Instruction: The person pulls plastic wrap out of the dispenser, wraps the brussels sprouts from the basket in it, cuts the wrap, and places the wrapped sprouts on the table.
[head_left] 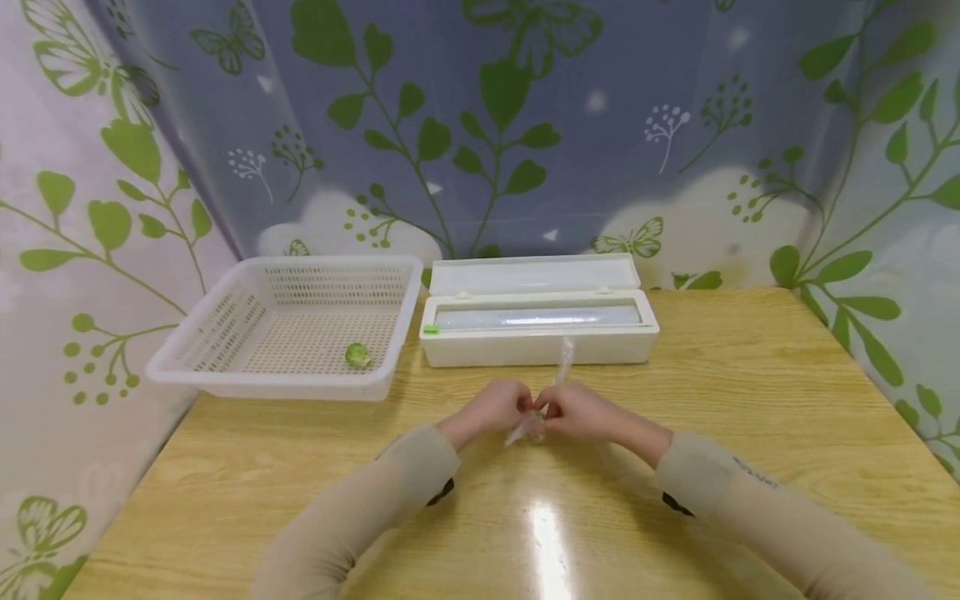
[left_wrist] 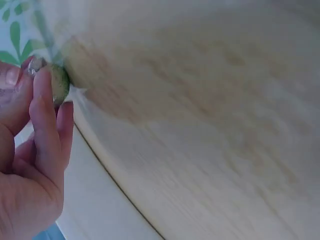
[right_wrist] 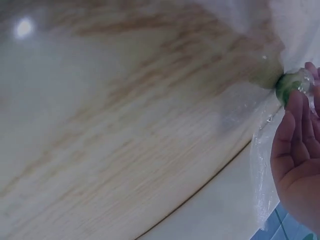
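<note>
Close together over the table, my left hand and right hand both hold a small green Brussels sprout in clear plastic wrap. In the left wrist view, the thumb and fingers of the left hand are bent around the sprout. The right hand has its curled fingers against the sprout's near side in the right wrist view. Loose film hangs beside that hand, and a twisted strip of film rises behind it in the head view. Fingers hide much of the sprout.
Behind the hands stands a white wrap dispenser box, its lid raised and a roll of film inside. To the left, a white perforated basket holds another Brussels sprout. A patterned curtain borders the wooden table.
</note>
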